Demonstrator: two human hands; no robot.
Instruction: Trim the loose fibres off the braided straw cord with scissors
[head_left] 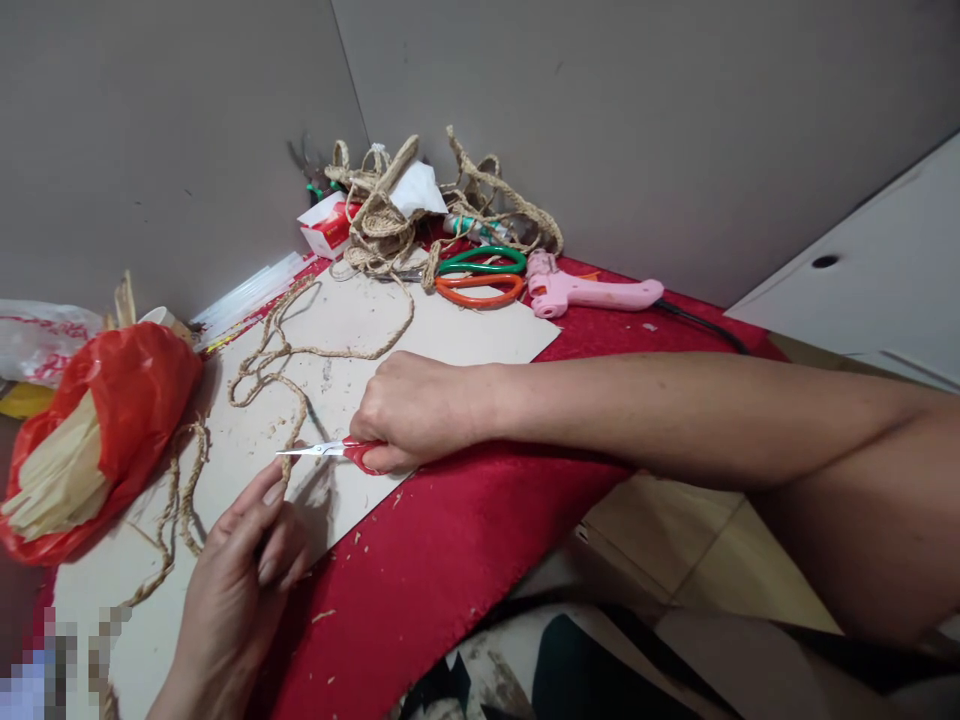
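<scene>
My right hand [420, 410] is closed around the red handles of a small pair of scissors [319, 450], whose blades point left. A thin braided straw cord [296, 425] passes by the blades, close to their tips; whether they touch it I cannot tell. Below that spot, my left hand [247, 550] pinches the cord between thumb and fingers. From there the cord loops over the pale board [480, 345] to a tangled heap of braid [382, 225] at the back. Another length of braid [180, 490] lies left of my left hand.
At the left stands a red plastic bag [150, 380] with pale dried strips [64, 475]. Toward the back lie larger scissors with green and orange handles [480, 290], a corded pink glue gun [592, 292], a red-and-white box [328, 225] and clear sticks [251, 300]. Grey panels rise behind the red cloth [450, 560].
</scene>
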